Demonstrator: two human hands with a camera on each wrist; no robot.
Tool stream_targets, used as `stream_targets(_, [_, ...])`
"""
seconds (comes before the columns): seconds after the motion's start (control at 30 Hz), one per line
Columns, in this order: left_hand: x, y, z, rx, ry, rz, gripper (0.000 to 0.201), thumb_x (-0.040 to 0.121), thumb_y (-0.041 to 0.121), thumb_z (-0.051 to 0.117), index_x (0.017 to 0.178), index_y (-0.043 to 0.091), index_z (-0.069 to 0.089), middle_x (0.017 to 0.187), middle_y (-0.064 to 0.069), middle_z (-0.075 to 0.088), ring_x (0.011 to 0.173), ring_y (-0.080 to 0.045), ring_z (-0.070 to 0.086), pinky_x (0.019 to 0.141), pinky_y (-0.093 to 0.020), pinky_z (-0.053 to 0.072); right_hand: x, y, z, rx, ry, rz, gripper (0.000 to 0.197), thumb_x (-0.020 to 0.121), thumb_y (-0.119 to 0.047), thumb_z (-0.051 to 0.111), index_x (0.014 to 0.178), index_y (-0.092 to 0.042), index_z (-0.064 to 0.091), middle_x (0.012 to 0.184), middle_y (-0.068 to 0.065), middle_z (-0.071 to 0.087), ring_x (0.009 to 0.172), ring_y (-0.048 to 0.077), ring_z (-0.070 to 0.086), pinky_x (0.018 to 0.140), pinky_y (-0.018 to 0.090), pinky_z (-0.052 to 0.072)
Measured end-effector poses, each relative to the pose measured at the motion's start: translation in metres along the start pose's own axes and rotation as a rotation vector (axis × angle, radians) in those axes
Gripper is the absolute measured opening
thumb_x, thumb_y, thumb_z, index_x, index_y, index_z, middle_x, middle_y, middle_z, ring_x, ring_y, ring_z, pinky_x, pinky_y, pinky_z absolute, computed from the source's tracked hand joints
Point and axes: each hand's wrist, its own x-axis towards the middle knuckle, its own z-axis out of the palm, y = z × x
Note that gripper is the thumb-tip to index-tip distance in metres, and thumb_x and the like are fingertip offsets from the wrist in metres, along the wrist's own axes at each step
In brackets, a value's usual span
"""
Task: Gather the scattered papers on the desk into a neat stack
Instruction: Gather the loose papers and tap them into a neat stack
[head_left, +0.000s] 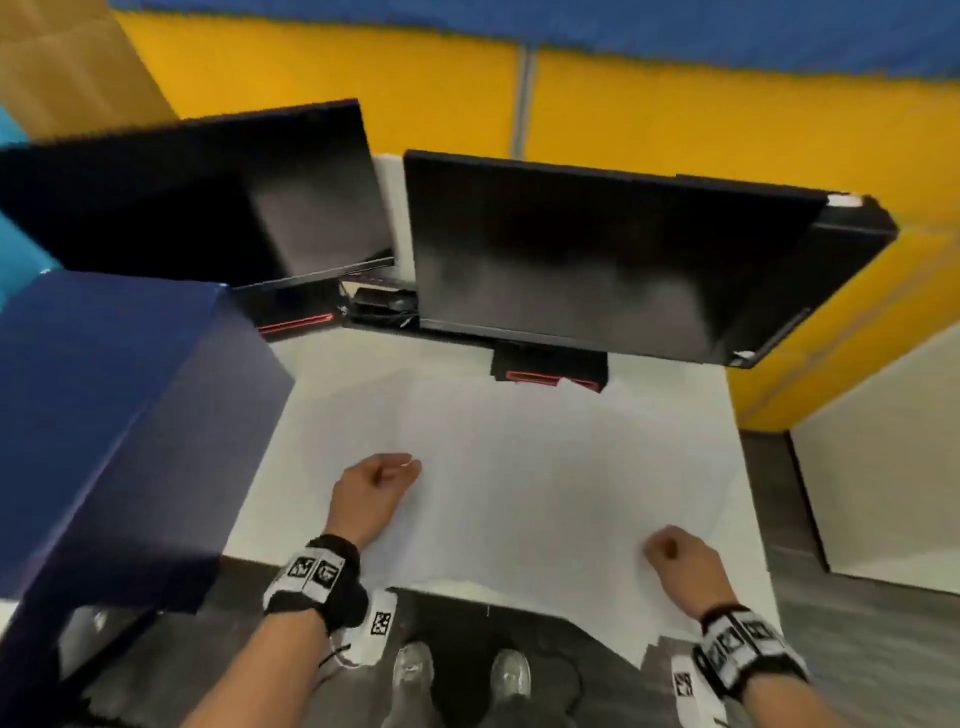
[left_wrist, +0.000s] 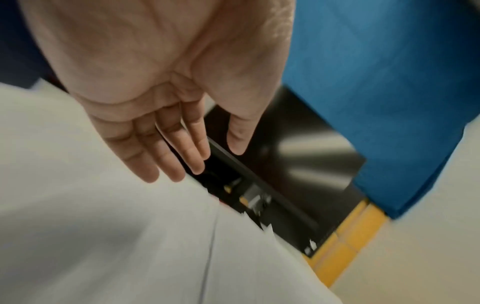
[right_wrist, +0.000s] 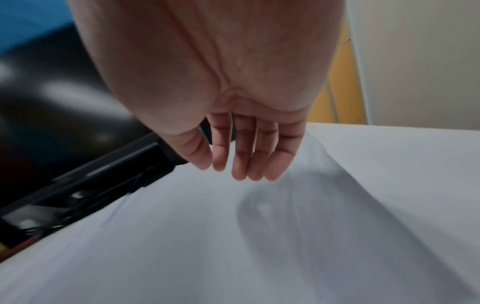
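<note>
Several white papers (head_left: 519, 467) lie spread and overlapping across the white desk (head_left: 322, 364), and some hang over its front edge. My left hand (head_left: 376, 480) hovers above the left side of the sheets with fingers loosely curled, holding nothing. My right hand (head_left: 675, 556) is above the front right sheets, also holding nothing. In the left wrist view the left hand (left_wrist: 210, 162) has relaxed fingers above the papers (left_wrist: 130, 246). The right wrist view shows the right hand (right_wrist: 226, 170) hanging relaxed just above the papers (right_wrist: 207, 236). Single sheets are hard to tell apart through the blur.
Two dark monitors (head_left: 597, 260) (head_left: 208, 208) stand along the back of the desk, the right one on a black stand (head_left: 548, 366). A large blue box (head_left: 119, 405) sits at the left. A yellow partition (head_left: 363, 78) is behind. The floor and shoes (head_left: 511, 673) show below the front edge.
</note>
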Motion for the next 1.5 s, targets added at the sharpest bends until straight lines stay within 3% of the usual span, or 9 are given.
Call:
stream_targets(0.2, [0.061, 0.006, 0.116, 0.203, -0.239, -0.069, 0.038, 0.086, 0.042, 0.075, 0.117, 0.020, 0.073, 0.102, 0.006, 0.069, 0.098, -0.017, 0.066, 0.091, -0.025, 0.047, 0.063, -0.004, -0.009, 0.059, 0.103, 0.083, 0.020, 0.093, -0.019, 0.055, 0.106, -0.006, 0.064, 0.107, 0.014, 0.068, 0.101, 0.032, 0.063, 0.078, 0.024, 0.041])
stream_targets(0.33, [0.089, 0.011, 0.144, 0.269, -0.251, -0.088, 0.042, 0.086, 0.043, 0.074, 0.121, 0.020, 0.070, 0.108, 0.005, 0.067, 0.101, -0.017, 0.062, 0.089, -0.024, 0.041, 0.096, 0.010, -0.021, -0.013, 0.215, 0.158, 0.038, 0.090, -0.029, 0.059, 0.123, -0.010, 0.056, 0.122, 0.017, 0.056, 0.117, 0.035, 0.052, 0.096, 0.037, 0.043])
stream_targets(0.47, [0.109, 0.010, 0.151, 0.314, -0.209, -0.131, 0.049, 0.086, 0.044, 0.074, 0.126, 0.017, 0.066, 0.107, 0.006, 0.068, 0.100, -0.016, 0.058, 0.092, -0.024, 0.041, 0.119, 0.027, -0.042, 0.046, 0.387, 0.571, 0.071, 0.084, -0.039, 0.063, 0.141, -0.005, 0.037, 0.142, 0.023, 0.036, 0.130, 0.041, 0.036, 0.104, 0.049, 0.036])
stream_targets(0.6, [0.121, 0.006, 0.162, 0.378, -0.181, -0.123, 0.061, 0.082, 0.056, 0.073, 0.128, 0.017, 0.064, 0.107, 0.005, 0.069, 0.101, -0.017, 0.063, 0.098, -0.029, 0.047, 0.145, 0.027, -0.051, 0.157, 0.307, 0.866, 0.081, 0.081, -0.051, 0.054, 0.141, 0.001, 0.034, 0.147, 0.024, 0.027, 0.132, 0.042, 0.033, 0.108, 0.046, 0.030])
stream_targets(0.8, [0.122, 0.012, 0.186, 0.411, -0.164, -0.077, 0.046, 0.087, 0.047, 0.071, 0.120, 0.015, 0.070, 0.096, 0.004, 0.068, 0.100, -0.019, 0.063, 0.094, -0.023, 0.044, 0.164, -0.018, -0.026, 0.166, 0.254, 0.573, 0.058, 0.089, -0.031, 0.055, 0.136, -0.001, 0.041, 0.139, 0.022, 0.032, 0.123, 0.042, 0.042, 0.102, 0.043, 0.038])
stream_targets(0.97, [0.124, 0.019, 0.186, 0.432, -0.120, -0.077, 0.043, 0.091, 0.037, 0.068, 0.127, 0.013, 0.068, 0.098, 0.001, 0.070, 0.101, -0.021, 0.064, 0.095, -0.024, 0.043, 0.163, -0.049, -0.007, 0.400, 0.109, 0.163, 0.070, 0.094, -0.015, 0.054, 0.155, -0.012, 0.019, 0.149, 0.015, 0.032, 0.136, 0.032, 0.039, 0.110, 0.034, 0.033])
stream_targets(1.2, [0.100, 0.013, 0.163, 0.708, -0.244, -0.058, 0.056, 0.091, 0.058, 0.056, 0.125, 0.014, 0.065, 0.119, -0.002, 0.070, 0.110, -0.024, 0.065, 0.094, -0.030, 0.047, 0.119, -0.003, -0.005, 0.175, 0.139, 0.485, 0.073, 0.092, -0.038, 0.057, 0.149, -0.002, 0.028, 0.145, 0.026, 0.029, 0.130, 0.044, 0.039, 0.108, 0.045, 0.037])
stream_targets(1.37, [0.073, 0.000, 0.177, 0.685, -0.361, -0.070, 0.056, 0.098, 0.044, 0.051, 0.138, 0.007, 0.053, 0.136, -0.013, 0.061, 0.123, -0.029, 0.058, 0.106, -0.038, 0.045, 0.092, -0.013, 0.041, 0.235, -0.076, 0.265, 0.068, 0.092, -0.037, 0.052, 0.151, -0.013, 0.028, 0.142, 0.021, 0.035, 0.125, 0.037, 0.047, 0.110, 0.042, 0.039])
stream_targets(1.5, [0.065, -0.003, 0.164, 0.678, -0.299, -0.033, 0.059, 0.096, 0.046, 0.053, 0.142, 0.009, 0.050, 0.129, -0.010, 0.065, 0.120, -0.027, 0.060, 0.103, -0.035, 0.046, 0.081, -0.001, 0.031, 0.319, 0.079, 0.332, 0.068, 0.091, -0.034, 0.057, 0.150, -0.012, 0.032, 0.141, 0.021, 0.041, 0.124, 0.037, 0.049, 0.108, 0.045, 0.041])
